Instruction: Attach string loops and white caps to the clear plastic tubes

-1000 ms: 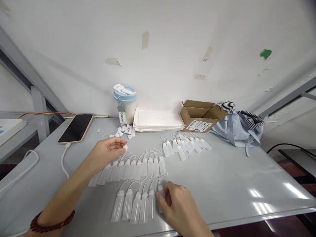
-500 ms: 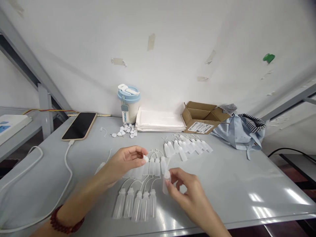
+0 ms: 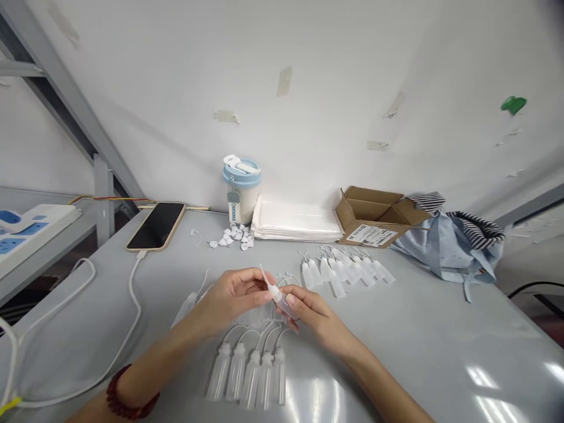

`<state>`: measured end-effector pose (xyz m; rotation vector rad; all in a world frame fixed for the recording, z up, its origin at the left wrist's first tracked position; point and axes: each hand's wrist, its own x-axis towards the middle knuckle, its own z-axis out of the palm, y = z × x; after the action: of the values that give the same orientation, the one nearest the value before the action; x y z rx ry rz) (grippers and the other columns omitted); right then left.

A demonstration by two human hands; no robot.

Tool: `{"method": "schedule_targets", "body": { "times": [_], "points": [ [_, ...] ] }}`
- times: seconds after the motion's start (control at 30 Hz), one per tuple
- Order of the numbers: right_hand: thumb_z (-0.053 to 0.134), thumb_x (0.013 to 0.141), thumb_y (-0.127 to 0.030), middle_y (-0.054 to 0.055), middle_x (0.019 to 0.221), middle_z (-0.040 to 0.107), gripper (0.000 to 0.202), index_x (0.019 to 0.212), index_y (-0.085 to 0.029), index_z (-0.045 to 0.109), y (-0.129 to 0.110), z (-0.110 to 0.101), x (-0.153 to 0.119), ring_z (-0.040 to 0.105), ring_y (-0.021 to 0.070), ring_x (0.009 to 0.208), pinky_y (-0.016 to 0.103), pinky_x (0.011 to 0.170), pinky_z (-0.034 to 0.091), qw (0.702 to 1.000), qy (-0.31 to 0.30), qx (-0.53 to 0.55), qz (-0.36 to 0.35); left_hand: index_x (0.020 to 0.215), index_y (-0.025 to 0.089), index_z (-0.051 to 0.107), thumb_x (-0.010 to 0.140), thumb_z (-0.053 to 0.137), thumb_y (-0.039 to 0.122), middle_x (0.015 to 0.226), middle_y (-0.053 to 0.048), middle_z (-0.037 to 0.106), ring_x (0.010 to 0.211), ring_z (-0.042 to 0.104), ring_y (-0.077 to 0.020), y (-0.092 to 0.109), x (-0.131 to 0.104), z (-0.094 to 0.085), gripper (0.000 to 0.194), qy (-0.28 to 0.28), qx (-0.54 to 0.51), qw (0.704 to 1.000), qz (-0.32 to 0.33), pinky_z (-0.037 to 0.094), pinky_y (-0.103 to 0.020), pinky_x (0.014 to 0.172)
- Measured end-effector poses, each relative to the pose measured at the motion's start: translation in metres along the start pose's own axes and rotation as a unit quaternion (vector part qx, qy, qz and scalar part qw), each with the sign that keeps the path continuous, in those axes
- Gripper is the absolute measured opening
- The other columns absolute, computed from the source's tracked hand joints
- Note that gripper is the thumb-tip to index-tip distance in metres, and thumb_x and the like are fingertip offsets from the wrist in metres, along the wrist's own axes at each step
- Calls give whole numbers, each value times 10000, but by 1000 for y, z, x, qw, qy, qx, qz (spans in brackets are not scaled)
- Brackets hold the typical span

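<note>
My right hand (image 3: 311, 311) grips a small translucent dropper bottle (image 3: 287, 305), tilted with its top toward upper left. My left hand (image 3: 242, 294) is closed at the bottle's neck, thumb and fingers pinching the white cap (image 3: 275, 292). A thin white tip (image 3: 264, 274) sticks up between the fingers; whether it belongs to the cap or the bottle I cannot tell. Below my hands lies a row of clear bottles (image 3: 251, 379) with thin strap-like stems. Another row of bottles behind my hands is mostly hidden by them.
More capped bottles (image 3: 348, 270) lie in a group at back right. Loose white caps (image 3: 233, 235) are heaped before a blue-lidded cup (image 3: 244, 191). A stack of white packets (image 3: 295, 220), an open carton (image 3: 374, 217), a cloth bag (image 3: 445, 252) and a charging phone (image 3: 156, 226) stand around.
My hands have come together. The bottle in my right hand has risen and tilted left, and my left hand has brought the white cap to its neck. The view has shifted slightly left.
</note>
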<state>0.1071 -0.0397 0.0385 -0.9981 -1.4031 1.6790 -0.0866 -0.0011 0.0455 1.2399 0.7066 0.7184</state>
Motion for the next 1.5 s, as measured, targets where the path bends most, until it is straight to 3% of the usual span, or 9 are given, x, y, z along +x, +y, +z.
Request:
{"method": "schedule_targets", "body": {
  "times": [0.17,0.3,0.5,0.77,1.07,1.17,1.33,1.5],
  "points": [
    [537,855,-508,-25,688,463,341,915,-172,539,5,5,-2,366,91,569,225,514,337,995,32,88,26,871,190,643,830,605,213,858,6,602,803,586,-147,4,-1,7,60,10,110,993,38,459,-270,761],
    [509,874,-508,-66,632,405,318,949,-201,470,7,9,-5,302,79,523,207,482,301,994,50,98,29,875,188,649,823,590,236,863,-8,610,821,589,-167,5,-3,10,93,21,172,984,39,472,-286,767],
    [429,934,-452,-63,640,387,265,911,-195,491,10,7,-9,323,85,543,219,502,272,997,71,-37,-2,888,190,628,842,551,322,681,24,596,676,573,-152,7,-3,12,160,11,221,974,-43,461,-260,637],
    [435,940,-402,-46,666,425,255,843,-179,513,4,7,-12,367,99,604,238,565,292,983,80,-163,-10,702,182,555,875,475,362,630,27,552,580,532,-128,1,-6,16,262,-2,335,942,-11,420,-223,520],
    [523,822,-582,-75,550,376,406,742,-190,459,0,5,-8,289,67,462,198,428,236,992,58,51,104,865,191,655,840,566,266,862,-19,658,765,603,-154,0,-5,14,118,-3,301,948,99,505,-246,683],
    [550,800,-592,-76,545,382,418,733,-191,454,-2,5,-7,276,60,456,192,419,214,989,56,79,110,901,194,658,828,585,305,893,-24,670,792,619,-167,2,-5,16,151,-1,273,960,65,520,-257,703],
    [526,841,-558,-88,531,344,386,750,-186,478,-2,8,-9,294,63,469,201,474,266,995,76,15,69,755,177,612,891,480,409,620,30,577,529,569,-119,1,-7,20,300,14,273,961,-27,476,-220,518],
    [538,845,-540,-113,498,288,331,827,-230,424,-4,7,-11,222,67,440,188,422,199,992,69,65,82,789,189,639,880,498,337,617,25,599,556,585,-129,0,-9,22,224,11,304,953,11,472,-223,549]
  ]
}}
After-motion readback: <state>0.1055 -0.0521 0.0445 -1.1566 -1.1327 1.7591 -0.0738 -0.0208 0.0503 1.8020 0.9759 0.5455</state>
